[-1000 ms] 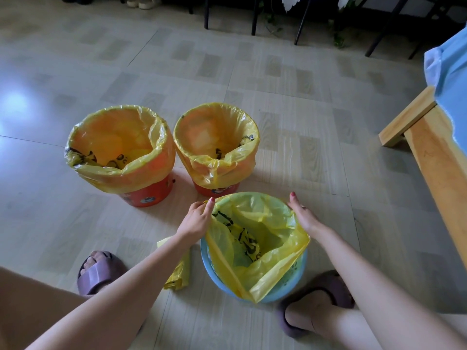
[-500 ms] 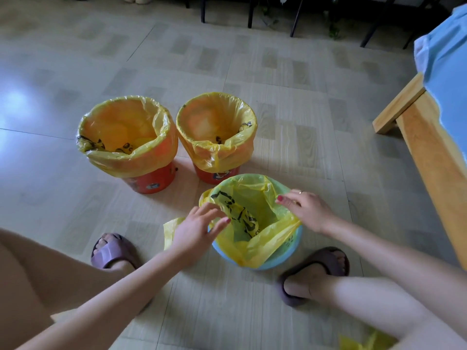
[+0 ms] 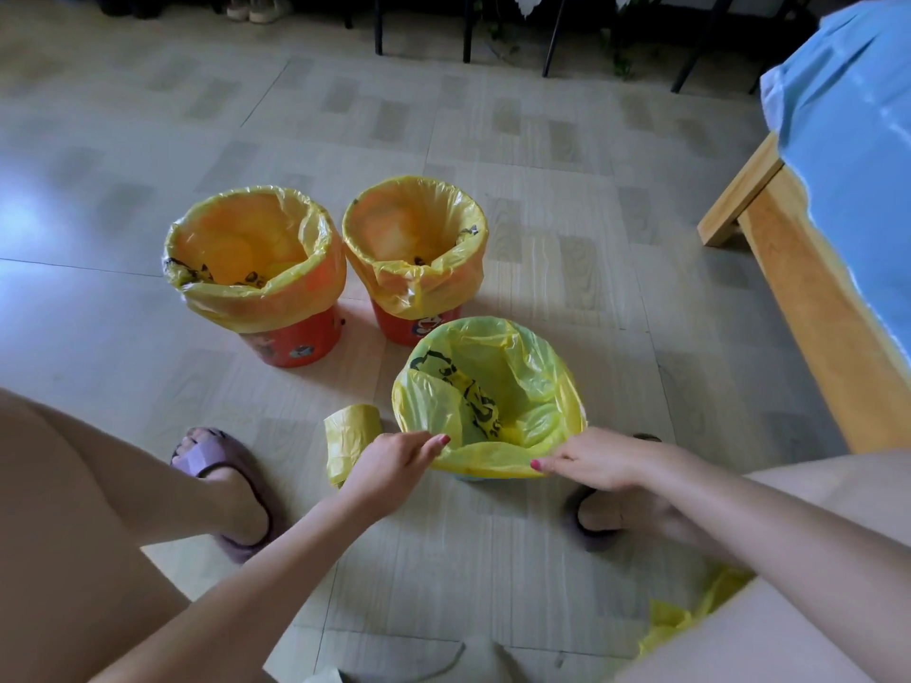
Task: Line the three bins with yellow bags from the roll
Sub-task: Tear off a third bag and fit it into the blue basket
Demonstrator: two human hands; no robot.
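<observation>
Two red bins stand on the floor, the left one point(image 3: 291, 345) and the middle one point(image 3: 404, 330), each lined with a yellow bag folded over its rim. Nearer me a third bin carries a yellow bag point(image 3: 498, 386) spread over its mouth; only a sliver of blue rim point(image 3: 473, 478) shows. My left hand point(image 3: 394, 460) pinches the bag's near edge on the left. My right hand point(image 3: 601, 458) pinches the same edge on the right. The roll of yellow bags point(image 3: 347, 436) lies on the floor just left of this bin.
My feet in purple slippers rest on the floor, one at the left point(image 3: 222, 485) and one behind my right hand point(image 3: 596, 520). A wooden bed frame point(image 3: 808, 308) with a blue sheet runs along the right. Loose yellow plastic point(image 3: 685, 618) lies by my right leg.
Both hands have moved from the far and side edges of the near bin's bag to its near edge. The bag now lies spread around the whole rim. The view has pulled back.
</observation>
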